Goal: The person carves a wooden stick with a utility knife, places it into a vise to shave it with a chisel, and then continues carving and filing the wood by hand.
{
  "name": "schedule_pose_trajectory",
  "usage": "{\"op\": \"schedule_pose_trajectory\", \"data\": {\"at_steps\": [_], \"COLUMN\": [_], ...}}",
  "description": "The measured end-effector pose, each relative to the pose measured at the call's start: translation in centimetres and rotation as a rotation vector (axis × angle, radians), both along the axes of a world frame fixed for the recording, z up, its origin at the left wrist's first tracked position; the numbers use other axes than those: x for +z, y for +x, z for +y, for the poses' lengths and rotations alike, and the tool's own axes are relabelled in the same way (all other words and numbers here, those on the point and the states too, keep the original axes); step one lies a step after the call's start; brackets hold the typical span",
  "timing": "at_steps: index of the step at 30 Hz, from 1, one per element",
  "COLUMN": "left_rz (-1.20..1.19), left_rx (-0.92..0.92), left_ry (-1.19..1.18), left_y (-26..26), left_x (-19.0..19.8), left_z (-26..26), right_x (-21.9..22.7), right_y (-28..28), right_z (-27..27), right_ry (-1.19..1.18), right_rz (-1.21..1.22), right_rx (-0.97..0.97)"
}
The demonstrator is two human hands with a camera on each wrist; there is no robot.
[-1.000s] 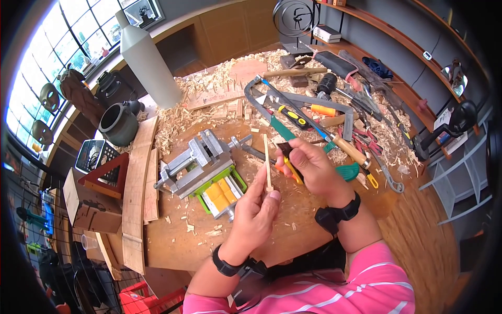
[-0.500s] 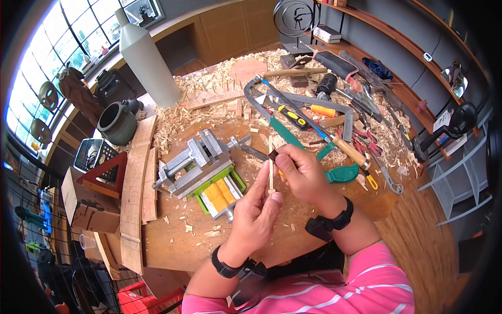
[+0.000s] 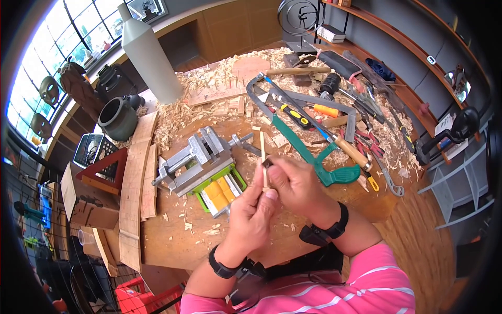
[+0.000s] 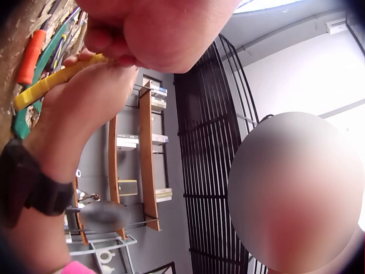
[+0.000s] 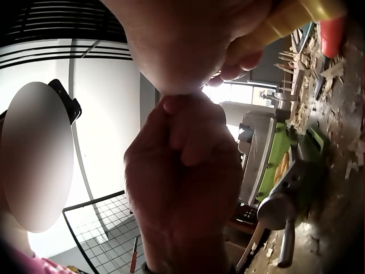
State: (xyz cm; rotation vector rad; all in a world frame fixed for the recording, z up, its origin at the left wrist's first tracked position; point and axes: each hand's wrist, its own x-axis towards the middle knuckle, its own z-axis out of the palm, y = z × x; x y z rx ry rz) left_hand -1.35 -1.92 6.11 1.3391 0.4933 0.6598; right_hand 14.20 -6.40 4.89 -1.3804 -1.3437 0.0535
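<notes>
My left hand (image 3: 249,222) holds a thin pale wooden stick (image 3: 263,144) upright, pinched near its lower end between thumb and fingers. Close beside it, my right hand (image 3: 300,186) grips a yellow-handled knife, whose dark front end (image 3: 267,163) lies against the stick. The yellow handle (image 4: 51,88) sticks out behind the right fist in the left wrist view. Both hands meet at the stick, and the fingers hide the cutting edge. In the right wrist view, the left hand (image 5: 185,165) faces the right one, with the stick hidden.
A metal vise (image 3: 196,157) stands left of the hands above a green tray (image 3: 241,177) with yellow blocks. Rightward lie a green-handled saw (image 3: 340,175), a hacksaw (image 3: 303,110) and several tools. Wood shavings (image 3: 209,115) cover the back; boards (image 3: 137,193) line the left edge.
My right hand has come in from the right, bringing the knife's dark end against the stick. It has since slid down along the stick, and more of the stick's top shows.
</notes>
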Motion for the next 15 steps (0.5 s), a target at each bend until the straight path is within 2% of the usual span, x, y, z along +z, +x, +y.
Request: {"op": "schedule_pose_trajectory", "data": {"at_steps": [8,11,13,15], "left_rz": [-0.037,-0.038,-0.031,-0.026], "left_rx": [-0.001,-0.023,-0.033,-0.043], "left_ry": [0.017,-0.018,0.004,0.03], "left_y": [-0.7,-0.4,-0.3,-0.1], "left_x": [0.3,0.1,0.2,0.3], "left_z": [1.1,0.6,0.2,-0.1], "right_x": [0.5,0.9,1.2,1.0], "right_y": [-0.4,0.6,1.2,1.5], "right_z": [-0.8,-0.4,-0.3,-0.2], "right_ry": [-0.015,-0.029,-0.101,-0.057], "right_rz": [-0.134,-0.046,0.092,0.053], "right_rx": [0.01,0.092,-0.031,-0.031]}}
